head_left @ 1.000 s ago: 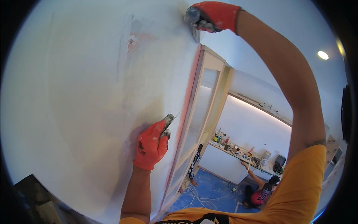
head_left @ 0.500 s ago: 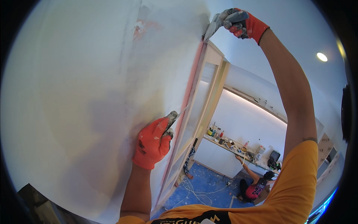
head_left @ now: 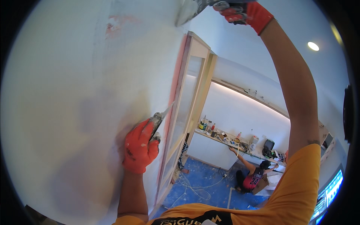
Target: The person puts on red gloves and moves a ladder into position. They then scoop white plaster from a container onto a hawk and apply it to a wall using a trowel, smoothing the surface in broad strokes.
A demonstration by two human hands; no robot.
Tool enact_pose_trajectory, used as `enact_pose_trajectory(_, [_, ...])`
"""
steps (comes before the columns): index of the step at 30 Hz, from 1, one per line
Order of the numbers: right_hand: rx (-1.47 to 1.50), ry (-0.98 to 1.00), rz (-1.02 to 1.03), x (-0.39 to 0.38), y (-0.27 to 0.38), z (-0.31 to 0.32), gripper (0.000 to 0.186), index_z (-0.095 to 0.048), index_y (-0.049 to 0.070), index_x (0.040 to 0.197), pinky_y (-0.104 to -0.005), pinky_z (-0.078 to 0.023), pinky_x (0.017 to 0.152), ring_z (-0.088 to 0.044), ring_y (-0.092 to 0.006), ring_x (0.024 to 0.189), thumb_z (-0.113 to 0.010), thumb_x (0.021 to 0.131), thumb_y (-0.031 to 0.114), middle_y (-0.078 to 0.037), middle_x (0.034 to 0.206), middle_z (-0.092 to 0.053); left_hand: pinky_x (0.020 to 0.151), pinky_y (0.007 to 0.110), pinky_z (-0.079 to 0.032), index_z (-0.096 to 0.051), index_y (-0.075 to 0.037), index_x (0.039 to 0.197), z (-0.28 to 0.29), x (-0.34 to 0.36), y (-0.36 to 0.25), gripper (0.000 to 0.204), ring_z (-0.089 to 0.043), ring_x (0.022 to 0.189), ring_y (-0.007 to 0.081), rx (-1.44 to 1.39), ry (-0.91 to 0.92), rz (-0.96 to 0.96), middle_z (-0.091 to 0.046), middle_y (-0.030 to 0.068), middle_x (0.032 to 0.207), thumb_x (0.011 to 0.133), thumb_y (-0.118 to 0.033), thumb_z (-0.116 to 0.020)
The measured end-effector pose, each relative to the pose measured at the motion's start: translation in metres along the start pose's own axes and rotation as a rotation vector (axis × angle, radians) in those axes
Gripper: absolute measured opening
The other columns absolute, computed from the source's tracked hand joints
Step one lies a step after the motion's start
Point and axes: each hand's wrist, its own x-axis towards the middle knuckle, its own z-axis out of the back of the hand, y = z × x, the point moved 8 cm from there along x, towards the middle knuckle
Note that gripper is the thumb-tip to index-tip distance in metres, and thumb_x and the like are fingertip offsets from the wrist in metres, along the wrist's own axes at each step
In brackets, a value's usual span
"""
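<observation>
My left hand point(head_left: 140, 147), in a red glove with dark, plaster-smeared fingertips, grips a putty knife point(head_left: 163, 115), its thin blade pointing up and right beside a pink-edged strip on the white wall point(head_left: 63, 93). High at the top, my right hand point(head_left: 243, 17), also gloved, is closed on a scraper point(head_left: 185, 12), whose wide pale blade is at the wall's upper corner. The scraper's upper part runs out of the picture. Just below it stands a wooden frame point(head_left: 204, 48) with translucent panels. A pink and grey patch point(head_left: 116, 24) marks the upper wall.
Below right, a co-worker point(head_left: 250, 176) crouches on blue floor covering point(head_left: 197, 168) crossed by white cables, under a counter point(head_left: 210, 129) cluttered with tins, bottles and tools. Another person's legs point(head_left: 183, 157) show behind the frame. A lit screen point(head_left: 330, 189) is at the right edge.
The view has shifted, so the frame sits further left. My right hand has moved right from where it was a second ago, the scraper now higher above the frame's top. The co-worker's arm reaches out rightward.
</observation>
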Motion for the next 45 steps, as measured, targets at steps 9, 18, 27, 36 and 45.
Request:
enact_pose_trajectory(9, [-0.074,-0.262,0.17,-0.086,-0.028,0.062,0.04,-0.062,0.004,0.112,-0.0228,-0.046,0.035,-0.053,-0.0106,0.051,-0.047,0.102,0.04,-0.008,0.077,-0.059,0.077,0.038,-0.056,-0.054,0.008,0.127,0.0,0.01,-0.011,0.038,-0.068,0.087,0.0379,0.035,-0.043,0.104,-0.068,0.0233,0.113,0.092,-0.004,-0.047])
enact_pose_trajectory(18, [-0.117,-0.268,0.038,-0.008,-0.031,0.084,0.018,-0.063,0.005,0.105,-0.0223,-0.04,0.035,-0.048,-0.0101,0.05,-0.055,0.094,0.017,-0.01,0.075,-0.059,0.087,0.038,-0.054,-0.051,0.013,0.126,0.009,0.002,-0.012,0.034,-0.067,0.1,0.0342,-0.003,0.047,0.169,-0.063,0.0257,0.121,0.098,-0.006,-0.046])
enact_pose_trajectory(27, [-0.103,-0.398,0.003,0.014,-0.018,0.066,0.02,-0.061,0.007,0.109,-0.0219,-0.038,0.036,-0.047,-0.0079,0.048,-0.059,0.09,0.014,-0.009,0.076,-0.061,0.073,0.041,-0.057,-0.056,0.007,0.123,0.007,-0.001,-0.016,0.032,-0.068,0.085,0.0371,0.038,-0.081,-0.025,-0.066,0.0235,0.109,0.098,-0.014,-0.052])
enact_pose_trajectory(36, [-0.47,-0.138,0.047,0.065,0.049,-0.002,0.014,-0.059,0.013,0.084,-0.0283,-0.039,0.037,-0.052,-0.0155,0.044,-0.065,0.089,0.025,-0.007,0.065,-0.058,0.075,0.045,-0.055,-0.058,0.003,0.124,-0.013,0.002,0.005,0.04,-0.065,0.086,0.0404,-0.121,-0.006,0.122,-0.066,0.0221,0.109,0.086,-0.01,-0.059])
enact_pose_trajectory(45, [-0.469,0.175,0.03,0.009,0.105,-0.126,0.023,-0.063,0.012,0.107,-0.0254,-0.045,0.039,-0.056,-0.0125,0.046,-0.058,0.098,0.032,-0.01,0.075,-0.066,0.074,0.043,-0.055,-0.057,0.006,0.123,0.005,-0.004,0.003,0.036,-0.064,0.086,0.0404,-0.06,-0.066,0.141,-0.065,0.0243,0.108,0.09,-0.008,-0.055])
